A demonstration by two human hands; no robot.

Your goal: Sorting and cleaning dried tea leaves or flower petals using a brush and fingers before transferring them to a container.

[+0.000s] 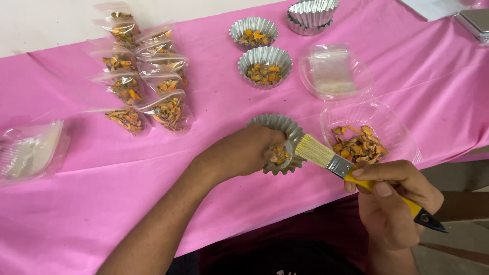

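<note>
While our left hand [249, 150] closes around a fluted foil cup [282, 140] and tips it on its side near the front edge of the tabletop [214, 112], we can see orange and brown dried pieces [279, 154] inside the cup, just by our fingertips. Our right hand [392, 198] is clamped on the yellow handle of a flat paintbrush [346, 168], whose pale bristles touch the cup's rim and point into its mouth. Just to the right of the cup stands a clear plastic bowl [402, 137] holding a heap of the same orange chips [359, 144]. Behind that bowl lies another clear plastic container [359, 71] with a small clear bag [331, 71] in it. Farther back, toward the middle of the pink cloth, we see two more foil cups, one [265, 65] in front of the other [253, 31], both filled with the orange pieces, and a stack of unfilled foil cups [310, 14] near the far edge. Well to the left, a cluster of small clear bags [145, 76] filled with the chips lies in two rough rows. At the far left edge sits a clear plastic tray [30, 150]. At the upper right corner we make out part of a grey flat object [476, 23], too cut off to tell what it is.
</note>
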